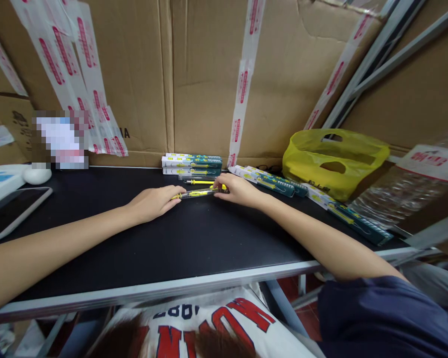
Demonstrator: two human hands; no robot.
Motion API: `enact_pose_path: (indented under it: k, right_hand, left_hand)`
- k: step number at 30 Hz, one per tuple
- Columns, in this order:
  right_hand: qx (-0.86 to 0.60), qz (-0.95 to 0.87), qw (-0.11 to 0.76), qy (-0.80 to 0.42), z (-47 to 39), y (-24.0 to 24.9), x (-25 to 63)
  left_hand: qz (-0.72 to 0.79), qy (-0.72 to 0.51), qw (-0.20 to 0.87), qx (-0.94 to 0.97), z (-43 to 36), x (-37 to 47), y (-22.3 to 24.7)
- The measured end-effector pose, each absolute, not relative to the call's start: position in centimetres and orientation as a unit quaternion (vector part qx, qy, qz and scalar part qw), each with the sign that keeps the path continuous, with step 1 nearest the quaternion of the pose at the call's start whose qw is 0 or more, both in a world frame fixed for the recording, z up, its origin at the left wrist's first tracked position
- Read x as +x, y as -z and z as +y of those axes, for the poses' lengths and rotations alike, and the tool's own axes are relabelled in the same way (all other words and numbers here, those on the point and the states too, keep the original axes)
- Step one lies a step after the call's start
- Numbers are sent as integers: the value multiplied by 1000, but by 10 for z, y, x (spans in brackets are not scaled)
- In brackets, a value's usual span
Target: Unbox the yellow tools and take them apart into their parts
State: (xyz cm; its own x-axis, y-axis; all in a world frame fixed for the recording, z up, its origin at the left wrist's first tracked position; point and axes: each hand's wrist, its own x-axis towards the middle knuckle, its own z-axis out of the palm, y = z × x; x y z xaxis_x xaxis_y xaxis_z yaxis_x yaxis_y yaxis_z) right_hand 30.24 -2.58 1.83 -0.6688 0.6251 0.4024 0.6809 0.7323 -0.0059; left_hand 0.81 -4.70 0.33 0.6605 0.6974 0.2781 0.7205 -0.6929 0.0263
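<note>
A pen (197,193) with a clear, yellow-patterned barrel lies between my hands, just above or on the black tabletop. My left hand (155,203) closes its fingertips on the pen's left end. At the other end, my right hand (239,190) pinches it, thumb and fingers together. Right behind it, a second yellow pen (199,182) rests on the table, partly covered by my right fingers. A stack of slim pen boxes (192,163) in white and dark green stands at the back, against the cardboard.
More slim boxes (263,180) lie on the right, with another box (349,214) nearer the edge. Behind them are a yellow plastic bag (332,161) and a large clear bottle (399,186). A phone (15,211) sits at the left. Tall cardboard (205,74) walls the back.
</note>
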Motion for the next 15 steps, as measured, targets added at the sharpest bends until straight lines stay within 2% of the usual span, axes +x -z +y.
enact_pose_path:
  k: [7, 15]
  right_hand:
    - [-358, -913, 186, 63, -24, -16, 304]
    - [-356, -907, 225, 12, -23, -19, 303]
  left_hand:
    - [-378, 159, 49, -911, -49, 8, -4]
    - [-355, 176, 92, -914, -51, 10, -7]
